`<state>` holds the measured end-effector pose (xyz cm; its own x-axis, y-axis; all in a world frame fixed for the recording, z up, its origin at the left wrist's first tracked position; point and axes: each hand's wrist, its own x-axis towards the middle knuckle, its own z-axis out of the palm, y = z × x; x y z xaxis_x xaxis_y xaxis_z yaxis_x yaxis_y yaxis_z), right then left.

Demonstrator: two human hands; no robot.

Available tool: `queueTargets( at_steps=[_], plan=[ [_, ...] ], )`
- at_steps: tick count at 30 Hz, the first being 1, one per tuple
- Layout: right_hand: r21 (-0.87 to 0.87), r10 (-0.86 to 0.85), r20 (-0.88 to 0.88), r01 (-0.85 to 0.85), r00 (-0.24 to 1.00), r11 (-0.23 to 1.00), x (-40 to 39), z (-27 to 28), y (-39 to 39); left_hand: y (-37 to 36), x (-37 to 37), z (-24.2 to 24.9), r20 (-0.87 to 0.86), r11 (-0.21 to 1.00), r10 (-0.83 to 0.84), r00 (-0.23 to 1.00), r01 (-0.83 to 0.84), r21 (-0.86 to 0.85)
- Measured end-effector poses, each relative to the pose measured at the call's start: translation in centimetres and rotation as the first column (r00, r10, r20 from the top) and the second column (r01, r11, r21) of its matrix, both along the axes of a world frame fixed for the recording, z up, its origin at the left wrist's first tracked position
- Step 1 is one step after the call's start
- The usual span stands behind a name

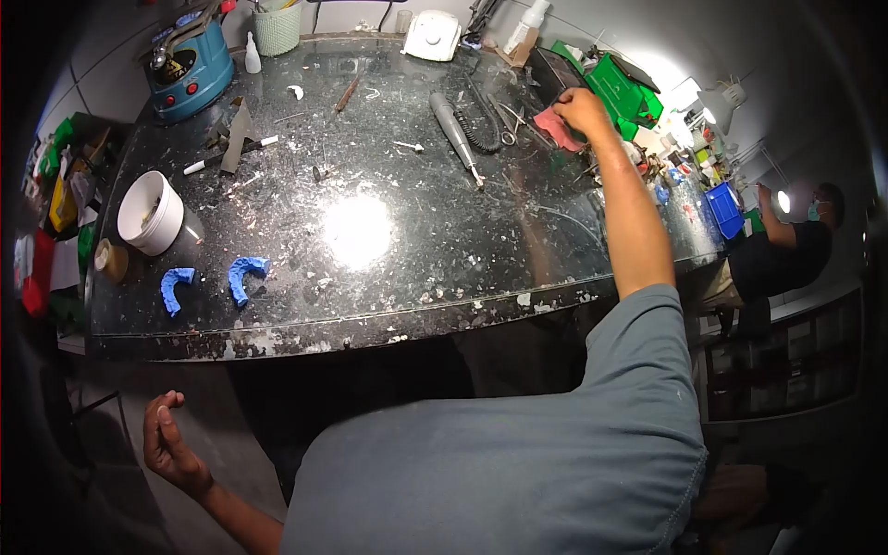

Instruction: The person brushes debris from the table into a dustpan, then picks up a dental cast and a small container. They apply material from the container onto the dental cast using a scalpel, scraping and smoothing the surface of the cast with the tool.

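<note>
Pink sheet [561, 132] lies on the worktop [370, 314] just below the right hand [579, 111], its long axis slanting down rightward. Whether those bunched fingertips grip anything, I cannot tell. Scissors [509, 131] lie left of them; the left hand [170, 446] hangs loosely open.

Looks to be a workshop, most probably of dental kind. Can be recognised by two blue dental moulds [245, 279] at the near left of the dark bench [518, 254], by a grey handpiece [451, 129] with coiled cord [476, 139] farther away, by white scraps [524, 299] scattered around, and by lit lamps [784, 201] at the right.
</note>
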<state>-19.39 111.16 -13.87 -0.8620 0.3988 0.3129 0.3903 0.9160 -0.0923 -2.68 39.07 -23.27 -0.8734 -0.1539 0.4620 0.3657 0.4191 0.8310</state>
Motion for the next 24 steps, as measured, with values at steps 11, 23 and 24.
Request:
queueTargets(
  at_steps=[11, 23, 24],
  plan=[
    [-0.442, -0.106, 0.201, 0.186, 0.974, 0.877, -3.7, -1.8, -0.1, -0.4, 0.7, 0.8, -0.043, 1.000, -0.001, 0.999, 0.000, -0.016],
    [-0.232, -0.106, 0.367, 0.201, 0.924, 0.952, -4.0, -1.5, -4.1, -0.6, 0.7, -0.3, -0.035, 1.000, 0.013, 0.999, -0.014, -0.022],
    [-0.296, -0.082, 0.344, 0.191, 0.935, 0.936, -4.0, -1.6, -4.0, -0.7, 0.7, -0.4, -0.034, 1.000, 0.011, 0.999, -0.012, -0.022]
  ],
)
